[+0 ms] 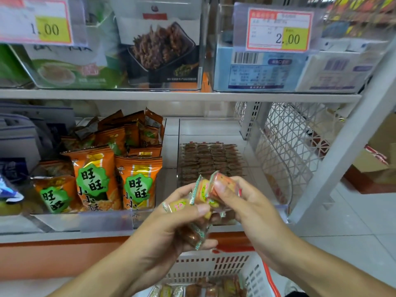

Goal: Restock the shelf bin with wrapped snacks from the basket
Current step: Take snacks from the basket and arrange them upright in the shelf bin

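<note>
Both hands grip wrapped snacks [204,190]: the right hand [246,202] should lift its single piece clear of the left hand [171,219]'s bunch before reaching far to the clear bin [214,127].

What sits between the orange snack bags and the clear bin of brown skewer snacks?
In the head view, only bare white shelf lies between the orange snack bags and the clear bin.
</note>
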The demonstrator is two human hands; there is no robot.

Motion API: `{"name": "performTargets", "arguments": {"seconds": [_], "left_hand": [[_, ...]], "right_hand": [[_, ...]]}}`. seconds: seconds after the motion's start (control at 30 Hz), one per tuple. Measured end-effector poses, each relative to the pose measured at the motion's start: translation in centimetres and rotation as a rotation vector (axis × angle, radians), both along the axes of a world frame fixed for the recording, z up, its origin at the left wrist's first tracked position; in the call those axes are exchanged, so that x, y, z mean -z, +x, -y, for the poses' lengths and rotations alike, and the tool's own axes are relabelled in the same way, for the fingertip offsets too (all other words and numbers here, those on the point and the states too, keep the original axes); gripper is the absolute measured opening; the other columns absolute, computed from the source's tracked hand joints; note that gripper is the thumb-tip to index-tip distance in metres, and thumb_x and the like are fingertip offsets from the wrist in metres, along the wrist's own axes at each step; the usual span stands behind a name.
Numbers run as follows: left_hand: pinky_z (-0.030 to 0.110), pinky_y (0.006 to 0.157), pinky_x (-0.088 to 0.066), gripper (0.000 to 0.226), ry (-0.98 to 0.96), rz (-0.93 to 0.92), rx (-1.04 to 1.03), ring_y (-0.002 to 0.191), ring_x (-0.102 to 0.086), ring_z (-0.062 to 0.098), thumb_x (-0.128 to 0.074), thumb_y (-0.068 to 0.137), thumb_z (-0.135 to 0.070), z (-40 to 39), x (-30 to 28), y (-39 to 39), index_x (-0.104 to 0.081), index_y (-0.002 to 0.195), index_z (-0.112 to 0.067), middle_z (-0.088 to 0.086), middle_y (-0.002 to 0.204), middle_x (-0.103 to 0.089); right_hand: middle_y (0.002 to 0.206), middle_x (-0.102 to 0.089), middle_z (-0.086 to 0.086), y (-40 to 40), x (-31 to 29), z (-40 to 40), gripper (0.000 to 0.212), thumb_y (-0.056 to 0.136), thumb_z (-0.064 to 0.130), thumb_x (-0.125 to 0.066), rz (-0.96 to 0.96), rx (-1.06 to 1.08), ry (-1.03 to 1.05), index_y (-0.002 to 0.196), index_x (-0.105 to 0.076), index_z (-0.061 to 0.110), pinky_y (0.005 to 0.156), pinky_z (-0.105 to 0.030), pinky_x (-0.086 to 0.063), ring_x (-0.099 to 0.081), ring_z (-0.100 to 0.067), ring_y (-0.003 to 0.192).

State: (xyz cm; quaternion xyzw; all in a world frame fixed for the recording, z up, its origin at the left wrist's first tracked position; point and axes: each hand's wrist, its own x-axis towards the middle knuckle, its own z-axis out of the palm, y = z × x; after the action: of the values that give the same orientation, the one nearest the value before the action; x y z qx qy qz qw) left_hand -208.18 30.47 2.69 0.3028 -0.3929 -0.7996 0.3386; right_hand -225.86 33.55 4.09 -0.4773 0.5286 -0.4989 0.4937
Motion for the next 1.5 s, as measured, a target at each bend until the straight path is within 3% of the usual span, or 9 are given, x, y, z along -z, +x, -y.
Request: {"name": "performTargets", "arguments": {"seconds": [0.2, 0.37, 0.5, 0.63, 0.83, 1.07, 1.3, 1.43, 1.5], "left_hand": [[0.04, 0.069, -0.061, 0.056, -0.1, 0.071, 0.021, 0.096, -0.073, 0.016, -0.084, 0.073, -0.028, 0.0, -0.2, 0.2, -0.07, 0.126, -0.032, 0.009, 0.121, -0.074], [0.041, 0.069, -0.062, 0.054, -0.057, 0.079, 0.038, 0.091, -0.069, 0.023, -0.09, 0.065, -0.031, 0.3, -0.3, 0.3, -0.075, 0.117, -0.028, 0.014, 0.11, -0.075], [0.041, 0.069, -0.061, 0.056, -0.026, 0.074, 0.008, 0.099, -0.065, 0.029, -0.09, 0.066, -0.029, 0.6, -0.1, 0.5, -0.074, 0.119, -0.026, 0.021, 0.117, -0.071], [0.039, 0.066, -0.061, 0.06, -0.022, 0.058, -0.008, 0.095, -0.067, 0.024, -0.091, 0.062, -0.027, 0.8, -0.1, 0.8, -0.074, 0.119, -0.027, 0.017, 0.116, -0.072], [0.04, 0.071, -0.062, 0.053, -0.051, 0.064, 0.048, 0.106, -0.07, 0.022, -0.086, 0.072, -0.025, 0.6, 0.1, 0.9, -0.073, 0.123, -0.026, 0.017, 0.127, -0.07], [0.042, 0.075, -0.061, 0.057, -0.115, 0.151, 0.041, 0.093, -0.072, 0.023, -0.091, 0.066, -0.027, 0.5, 0.5, 1.1, -0.074, 0.119, -0.025, 0.016, 0.118, -0.074], [0.035, 0.071, -0.059, 0.066, -0.24, 0.252, -0.031, 0.085, -0.075, 0.023, -0.097, 0.057, -0.021, 0.6, 0.8, 1.2, -0.072, 0.117, -0.035, 0.01, 0.11, -0.077], [0.035, 0.068, -0.06, 0.072, -0.241, 0.323, -0.075, 0.086, -0.077, 0.03, -0.101, 0.05, -0.024, 0.8, 1.3, 1.2, -0.071, 0.113, -0.043, 0.005, 0.112, -0.078], [0.034, 0.064, -0.059, 0.07, -0.195, 0.316, -0.076, 0.078, -0.076, 0.03, -0.099, 0.05, -0.021, 0.7, 1.6, 1.0, -0.071, 0.11, -0.044, 0.009, 0.105, -0.079]], "right_hand": [[0.102, -0.077, 0.0, -0.4, -0.4, -0.1, 0.049, 0.077, 0.065, -0.073, -0.027, -0.089, 0.045, 0.1, -0.075, 0.022, 0.094, -0.036, -0.049, -0.071, -0.015, 0.101], [0.085, -0.075, 0.003, -0.9, -0.9, 0.1, 0.037, 0.071, 0.05, -0.084, -0.021, 0.117, -0.126, 0.103, -0.078, 0.031, 0.059, -0.028, -0.053, -0.065, -0.016, 0.069], [0.125, -0.062, 0.018, -0.7, -0.5, -0.4, 0.034, 0.088, 0.031, -0.076, -0.285, -0.043, -0.261, 0.119, -0.071, 0.046, 0.086, -0.023, -0.055, -0.066, -0.004, 0.108], [0.143, -0.052, 0.023, -0.4, -0.8, -0.8, 0.036, 0.097, 0.038, -0.053, -0.209, -0.22, -0.223, 0.13, -0.062, 0.047, 0.11, -0.028, -0.036, -0.047, 0.001, 0.135], [0.125, -0.069, 0.012, -0.7, -1.0, -0.4, 0.056, 0.091, -0.005, -0.064, -0.117, -0.122, -0.174, 0.135, -0.056, 0.03, 0.094, -0.024, -0.053, -0.063, -0.008, 0.12], [0.123, -0.071, 0.008, -2.1, -1.9, 0.0, 0.058, 0.085, 0.006, -0.077, -0.239, -0.177, -0.053, 0.133, -0.059, 0.033, 0.1, -0.044, -0.054, -0.065, -0.017, 0.115], [0.121, -0.073, 0.001, -2.0, -1.3, -0.1, 0.033, 0.091, 0.022, -0.073, -0.087, -0.311, 0.181, 0.122, -0.07, 0.032, 0.101, -0.041, -0.051, -0.067, -0.017, 0.114], [0.125, -0.07, -0.011, -2.7, -1.0, -0.1, 0.032, 0.092, 0.02, -0.073, -0.028, -0.386, 0.336, 0.123, -0.067, 0.014, 0.114, -0.061, -0.034, -0.064, -0.029, 0.122], [0.121, -0.07, -0.017, -2.9, -1.3, 0.1, 0.041, 0.086, 0.01, -0.078, 0.004, -0.309, 0.34, 0.123, -0.061, 0.004, 0.106, -0.056, -0.046, -0.068, -0.031, 0.113]]}}
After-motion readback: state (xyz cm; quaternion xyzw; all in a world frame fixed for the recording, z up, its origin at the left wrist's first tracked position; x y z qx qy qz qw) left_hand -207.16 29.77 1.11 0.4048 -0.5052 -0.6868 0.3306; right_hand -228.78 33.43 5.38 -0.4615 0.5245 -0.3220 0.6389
